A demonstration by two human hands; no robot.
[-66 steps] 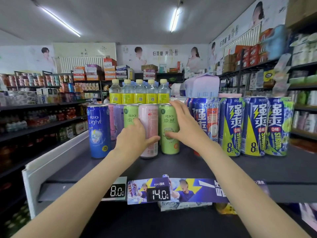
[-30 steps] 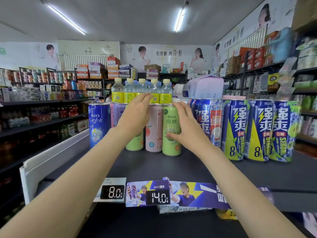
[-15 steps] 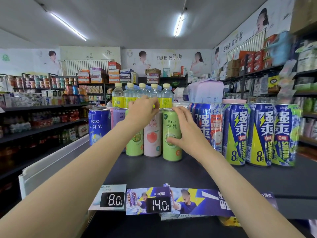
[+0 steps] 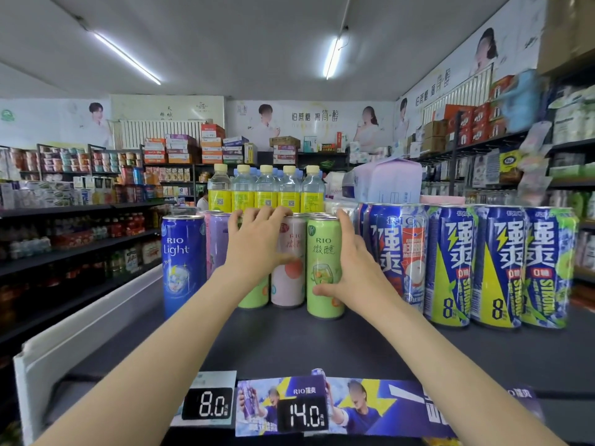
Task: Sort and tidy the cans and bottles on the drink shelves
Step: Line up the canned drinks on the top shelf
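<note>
Both bare forearms extend forward from the lower corners of the view and converge toward the centre. The left hand (image 4: 254, 249) is raised, back facing the camera, with fingers curled over at the top and thumb pointing right. The right hand (image 4: 351, 268) sits lower, fingers extended upward, thumb hooked inward at its base.

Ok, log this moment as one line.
left hand: on can tops | right hand: grips green can | pink can: upright between
</note>
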